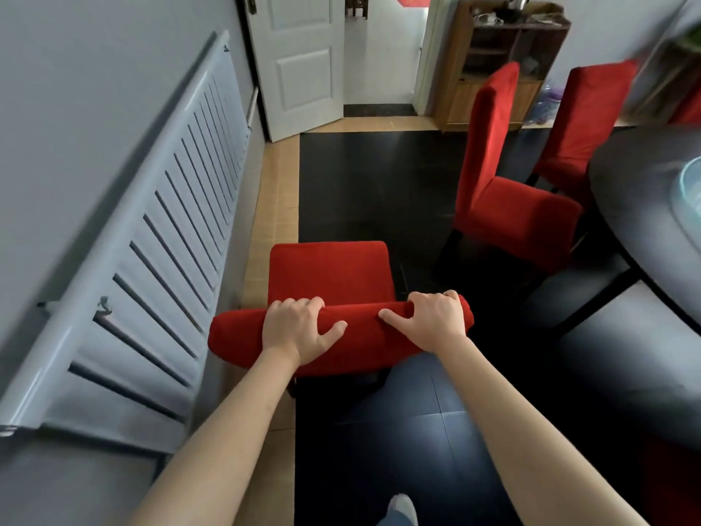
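A white radiator [151, 241] is mounted on the wall to the left of the hands. The top of a red chair's [330, 275] backrest is gripped by the left hand [299, 328], fingers curled over the far edge, thumb spread along the near side. Just beside it, the same backrest is gripped by the right hand [432, 320] likewise. Further right, two more red chairs [512, 218] are set at a dark round table [637, 206].

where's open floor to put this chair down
Open dark floor lies ahead, between the held chair, the door and the second red chair. The tan strip along the radiator is narrow. It is crowded on the right around the table.
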The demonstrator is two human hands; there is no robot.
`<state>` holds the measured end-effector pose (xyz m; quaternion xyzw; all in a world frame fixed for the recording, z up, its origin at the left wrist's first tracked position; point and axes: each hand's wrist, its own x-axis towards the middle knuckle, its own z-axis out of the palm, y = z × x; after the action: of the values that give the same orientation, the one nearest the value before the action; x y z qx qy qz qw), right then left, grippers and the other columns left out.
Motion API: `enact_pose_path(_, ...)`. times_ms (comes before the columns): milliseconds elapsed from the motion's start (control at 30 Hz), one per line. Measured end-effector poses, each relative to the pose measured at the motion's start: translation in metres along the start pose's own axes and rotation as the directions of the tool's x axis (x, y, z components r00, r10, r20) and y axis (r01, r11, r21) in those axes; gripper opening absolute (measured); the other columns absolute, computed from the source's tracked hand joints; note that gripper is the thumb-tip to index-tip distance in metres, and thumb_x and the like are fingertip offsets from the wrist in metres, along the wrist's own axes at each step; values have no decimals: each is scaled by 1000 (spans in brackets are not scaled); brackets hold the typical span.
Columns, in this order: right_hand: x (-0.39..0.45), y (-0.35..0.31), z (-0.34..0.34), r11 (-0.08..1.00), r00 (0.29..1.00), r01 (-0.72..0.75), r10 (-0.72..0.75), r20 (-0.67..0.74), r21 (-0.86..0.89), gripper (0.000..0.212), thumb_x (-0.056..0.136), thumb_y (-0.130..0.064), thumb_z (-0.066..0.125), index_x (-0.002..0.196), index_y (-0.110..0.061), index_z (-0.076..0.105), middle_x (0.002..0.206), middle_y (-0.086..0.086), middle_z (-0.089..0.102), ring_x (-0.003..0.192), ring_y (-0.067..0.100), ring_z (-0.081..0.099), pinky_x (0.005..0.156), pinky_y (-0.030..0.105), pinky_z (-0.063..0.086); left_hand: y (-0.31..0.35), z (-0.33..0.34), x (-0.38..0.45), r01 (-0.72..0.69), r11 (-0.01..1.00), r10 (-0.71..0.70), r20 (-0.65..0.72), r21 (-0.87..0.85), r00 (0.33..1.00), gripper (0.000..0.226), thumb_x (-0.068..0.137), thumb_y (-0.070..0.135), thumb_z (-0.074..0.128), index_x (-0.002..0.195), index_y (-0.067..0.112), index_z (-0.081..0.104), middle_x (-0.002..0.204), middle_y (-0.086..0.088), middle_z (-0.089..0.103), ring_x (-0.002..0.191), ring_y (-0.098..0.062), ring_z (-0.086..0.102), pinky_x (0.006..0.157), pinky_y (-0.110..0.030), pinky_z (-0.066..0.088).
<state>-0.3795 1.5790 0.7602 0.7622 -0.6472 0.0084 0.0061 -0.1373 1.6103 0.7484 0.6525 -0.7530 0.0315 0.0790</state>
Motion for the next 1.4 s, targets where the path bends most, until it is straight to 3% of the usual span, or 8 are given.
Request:
enact_pose_path(267,-52,-38,0,992,992,-123,123,-12,-18,79,67,-89,6,66,-22,48,52,-7,42,54,17,45,84,36,36,-35,-5,-15,-165,986,166,7,-23,986,82,76,77,11,110,22,64,95,4,70,88,-19,64,80,-33,42)
enact_pose_path(400,-66,-55,2,986,986,-162,160,-48,-32,79,67,-88,4,68,-21,46,62,-1,59,59,21,52,79,36,35,-50,-8,-8,-227,974,227,11,3,974,85,73,76,8,108,22,63,97,3,69,89,-21,63,80,-33,43)
enact_pose_path(533,-63,-57,0,980,979,-195,194,-64,-24,78,69,-87,8,69,-21,48,64,-2,61,62,20,57,79,36,35,-53,-9,7,-251,968,251,-1,-5,968,86,73,77,5,105,22,63,94,3,69,86,-19,62,79,-33,44)
enact_pose_path(667,-40,-47,-5,973,971,-231,229,-70,-11,70,76,-83,19,69,-21,50,64,-3,60,67,21,60,82,36,36,-49,-8,34,-243,970,243,-20,-5,970,87,73,76,5,104,20,64,89,2,69,82,-19,63,77,-33,44)
enact_pose_path(867,-19,-35,7,972,958,-233,235,-165,31,77,74,-77,15,66,-16,61,54,-2,57,54,22,57,75,35,39,-47,0,52,-306,948,293,-132,-88,947,74,80,69,23,88,14,71,71,-1,68,63,-22,63,64,-28,38)
enact_pose_path(1200,63,4,10,960,937,-275,280,-211,52,70,76,-75,17,57,-17,51,50,-1,52,49,22,49,73,35,40,-32,15,143,-288,957,284,-99,-28,954,85,76,74,8,96,18,69,82,2,69,73,-17,62,65,-27,32)
enact_pose_path(1400,124,32,12,962,940,-272,272,-203,33,75,76,-75,12,66,-16,57,61,-1,58,60,22,56,77,36,38,-23,26,209,-252,968,251,-60,-3,966,88,74,74,3,98,20,68,85,2,69,77,-17,61,69,-29,37)
